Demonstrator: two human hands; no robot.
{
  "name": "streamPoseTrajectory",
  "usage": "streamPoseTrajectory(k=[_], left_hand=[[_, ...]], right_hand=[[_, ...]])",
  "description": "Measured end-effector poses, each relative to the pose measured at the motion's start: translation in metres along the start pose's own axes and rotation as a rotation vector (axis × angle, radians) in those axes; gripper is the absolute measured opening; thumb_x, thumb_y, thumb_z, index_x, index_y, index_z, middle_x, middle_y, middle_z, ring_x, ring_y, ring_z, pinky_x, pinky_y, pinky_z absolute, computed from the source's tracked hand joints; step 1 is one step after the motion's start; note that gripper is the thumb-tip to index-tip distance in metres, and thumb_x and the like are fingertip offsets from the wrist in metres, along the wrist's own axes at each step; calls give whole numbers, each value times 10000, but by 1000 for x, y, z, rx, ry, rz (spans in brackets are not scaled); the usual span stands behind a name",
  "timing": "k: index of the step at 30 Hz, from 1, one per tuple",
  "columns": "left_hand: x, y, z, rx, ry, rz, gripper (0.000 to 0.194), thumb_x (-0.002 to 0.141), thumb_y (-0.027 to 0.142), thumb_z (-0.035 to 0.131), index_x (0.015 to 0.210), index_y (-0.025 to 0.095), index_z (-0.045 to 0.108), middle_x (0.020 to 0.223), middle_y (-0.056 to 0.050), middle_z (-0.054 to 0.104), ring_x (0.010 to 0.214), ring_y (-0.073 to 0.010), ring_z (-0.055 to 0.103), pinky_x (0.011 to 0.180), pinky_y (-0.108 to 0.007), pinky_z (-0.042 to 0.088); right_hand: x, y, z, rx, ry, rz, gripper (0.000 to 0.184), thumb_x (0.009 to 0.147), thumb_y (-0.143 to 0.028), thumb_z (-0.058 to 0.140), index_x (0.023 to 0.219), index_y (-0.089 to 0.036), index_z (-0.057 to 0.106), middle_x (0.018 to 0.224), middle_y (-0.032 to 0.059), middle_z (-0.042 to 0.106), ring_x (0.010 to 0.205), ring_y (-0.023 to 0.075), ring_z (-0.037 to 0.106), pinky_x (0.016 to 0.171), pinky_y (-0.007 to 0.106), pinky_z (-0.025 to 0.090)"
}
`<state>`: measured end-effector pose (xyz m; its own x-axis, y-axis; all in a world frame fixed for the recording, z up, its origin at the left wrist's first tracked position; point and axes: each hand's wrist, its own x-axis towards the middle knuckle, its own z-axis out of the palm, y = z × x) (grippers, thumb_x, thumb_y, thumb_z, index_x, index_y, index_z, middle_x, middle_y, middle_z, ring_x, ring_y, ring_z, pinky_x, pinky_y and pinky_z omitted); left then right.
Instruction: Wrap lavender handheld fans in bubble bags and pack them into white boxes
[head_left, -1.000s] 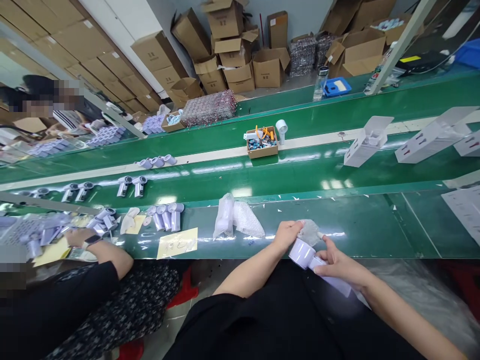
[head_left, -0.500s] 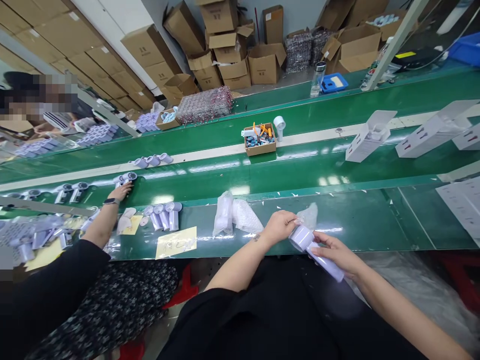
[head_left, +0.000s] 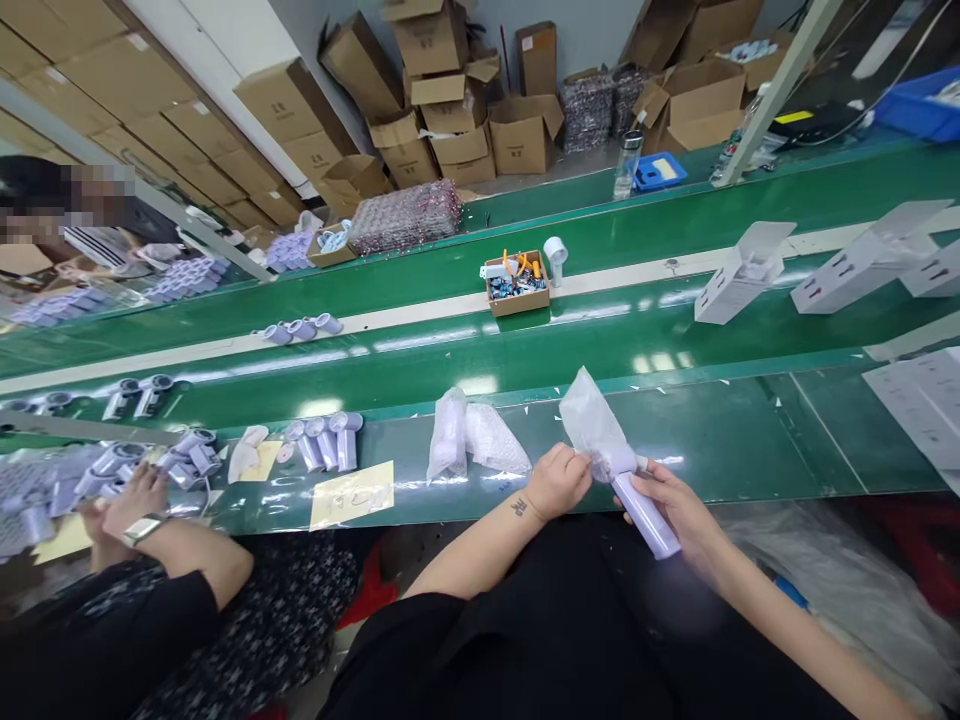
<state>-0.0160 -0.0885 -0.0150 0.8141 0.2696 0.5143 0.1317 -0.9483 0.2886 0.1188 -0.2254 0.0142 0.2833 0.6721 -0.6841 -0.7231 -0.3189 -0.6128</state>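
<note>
My right hand is closed around a lavender device shaped like a small hair dryer, its handle slanting down towards me. The device's round head sits inside the mouth of a clear bubble-wrap bag, and the handle sticks out. With closed fingers, my left hand pinches the bag's edge beside the head. To the left on the bench lie a wrapped device and a flat bubble bag. Several bare lavender devices stand farther left, behind a paper note.
A green conveyor runs behind the bench. It carries white boxes at right and a carton of small parts mid-way. At left, a co-worker's hands are among lavender devices. Cardboard boxes stack behind.
The bag has been drawn over the device's head and now stands up beyond it. The co-worker's arm has pulled back from the conveyor to the bench, and devices there left the belt.
</note>
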Motion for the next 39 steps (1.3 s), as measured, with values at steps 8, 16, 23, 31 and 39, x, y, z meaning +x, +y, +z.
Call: streamPoseTrajectory(k=[8, 16, 23, 31, 39], left_hand=[[8, 15, 5, -180, -120, -4, 143, 823, 209, 456, 760, 157, 574, 708, -57, 540, 718, -167, 510, 674, -289, 434], [42, 26, 12, -615, -378, -433, 139, 785, 222, 486, 713, 162, 589, 639, -1, 577, 590, -104, 499, 569, -203, 371], [59, 27, 8, -620, -548, -528, 133, 717, 196, 479, 629, 161, 571, 523, 37, 480, 529, -99, 429, 523, -207, 279], [112, 42, -4, -680, -425, -398, 281, 831, 271, 424, 580, 169, 497, 539, 20, 461, 559, -118, 451, 557, -221, 325], [186, 86, 31, -769, -636, -82, 634, 708, 441, 670, 1256, 187, 476, 1205, -117, 557, 1044, -247, 537, 894, -350, 417]], right_hand=[[3, -2, 2, 198, 123, -26, 355, 669, -160, 691, 951, -230, 489, 710, -7, 676, 525, 176, 636, 468, 280, 530], [23, -7, -16, 92, 131, 37, 139, 739, -217, 584, 844, -203, 494, 670, 29, 648, 601, 182, 644, 565, 288, 541], [9, 0, -32, -37, 324, -40, 110, 694, -244, 603, 677, -191, 509, 537, -11, 543, 487, 160, 558, 485, 302, 489], [-46, -60, -58, -358, 404, -446, 70, 713, -261, 548, 706, -193, 561, 999, 28, 567, 752, 154, 567, 556, 251, 500], [-58, -110, -98, -357, 285, -658, 81, 739, -206, 514, 735, -173, 587, 752, -1, 615, 686, 129, 536, 620, 237, 430]])
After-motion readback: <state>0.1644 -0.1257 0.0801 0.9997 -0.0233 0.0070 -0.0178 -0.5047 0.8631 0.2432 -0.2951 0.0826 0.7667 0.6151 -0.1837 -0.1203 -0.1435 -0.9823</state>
